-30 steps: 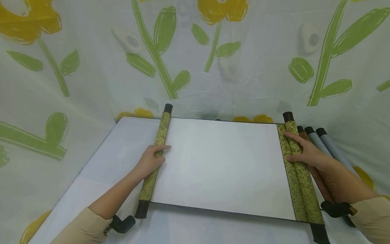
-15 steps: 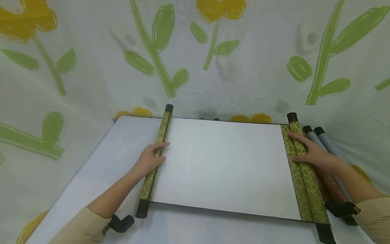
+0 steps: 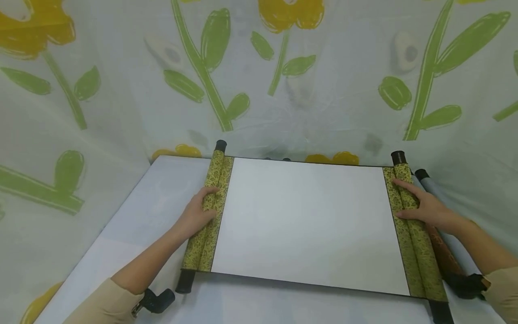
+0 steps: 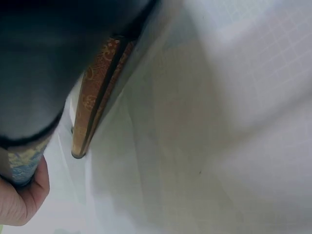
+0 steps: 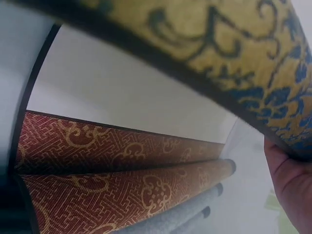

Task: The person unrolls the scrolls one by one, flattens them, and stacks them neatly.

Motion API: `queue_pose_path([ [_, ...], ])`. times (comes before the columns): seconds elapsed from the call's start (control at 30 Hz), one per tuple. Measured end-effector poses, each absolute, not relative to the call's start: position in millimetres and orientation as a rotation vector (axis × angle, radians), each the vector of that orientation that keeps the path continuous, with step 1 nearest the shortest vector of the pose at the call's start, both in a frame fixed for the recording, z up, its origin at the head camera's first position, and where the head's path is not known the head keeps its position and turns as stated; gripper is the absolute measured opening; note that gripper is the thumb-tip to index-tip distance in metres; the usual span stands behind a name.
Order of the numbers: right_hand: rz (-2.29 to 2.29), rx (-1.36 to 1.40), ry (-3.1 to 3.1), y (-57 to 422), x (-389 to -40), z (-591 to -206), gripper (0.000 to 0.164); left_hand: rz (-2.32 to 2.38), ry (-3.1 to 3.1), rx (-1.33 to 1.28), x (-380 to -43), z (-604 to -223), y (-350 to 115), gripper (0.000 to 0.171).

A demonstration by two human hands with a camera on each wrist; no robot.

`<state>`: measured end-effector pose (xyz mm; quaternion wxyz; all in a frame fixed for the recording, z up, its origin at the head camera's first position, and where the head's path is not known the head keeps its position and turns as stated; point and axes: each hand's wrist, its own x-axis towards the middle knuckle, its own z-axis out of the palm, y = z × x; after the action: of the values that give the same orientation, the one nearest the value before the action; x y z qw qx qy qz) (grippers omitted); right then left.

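Observation:
A blank white scroll (image 3: 311, 220) lies spread on the table, with yellow-and-dark patterned strips and black-knobbed rollers at both ends. My left hand (image 3: 197, 213) holds the left roller (image 3: 198, 247) near its middle, thumb and finger reaching over it. On the far side, my right hand (image 3: 430, 210) grips the right roller (image 3: 425, 256) in the same way. In the right wrist view the scroll's yellow-and-blue floral brocade (image 5: 234, 53) fills the top, with part of the hand (image 5: 292, 190) against it. The left wrist view shows only part of the left hand (image 4: 29, 200).
Beneath and beyond my right forearm lie a red-and-gold patterned roll (image 3: 443, 252) and grey-blue rolls (image 3: 437, 191) with black ends. The white tabletop (image 3: 133, 216) extends left of the scroll. A flower-printed curtain (image 3: 323, 112) hangs behind and along the sides.
My right hand and the right roller have moved to the right. The left end has unrolled further, so a patterned strip now shows beside the left roller.

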<state>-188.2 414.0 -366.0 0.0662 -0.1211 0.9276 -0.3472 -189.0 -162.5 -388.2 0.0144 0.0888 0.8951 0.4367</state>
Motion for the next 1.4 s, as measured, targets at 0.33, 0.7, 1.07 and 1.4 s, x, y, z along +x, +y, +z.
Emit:
queue_pose_path([
  [0.33, -1.12, -0.524, 2.859, 421, -200, -368, 0.092, 1.392, 2.737, 0.295, -195, -390, -156, 0.066],
  [0.7, -0.987, -0.385, 2.861, 441, -220, -363, 0.09, 1.471, 2.63, 0.285, -211, -391, -132, 0.066],
  [1.07, -0.792, -0.275, 2.886, 439, -233, -376, 0.089, 1.497, 2.547, 0.244, -234, -408, -134, 0.064],
  [1.4, -0.895, -0.253, 2.833, 441, -238, -396, 0.084, 1.423, 2.552, 0.226, -244, -428, -132, 0.062],
])
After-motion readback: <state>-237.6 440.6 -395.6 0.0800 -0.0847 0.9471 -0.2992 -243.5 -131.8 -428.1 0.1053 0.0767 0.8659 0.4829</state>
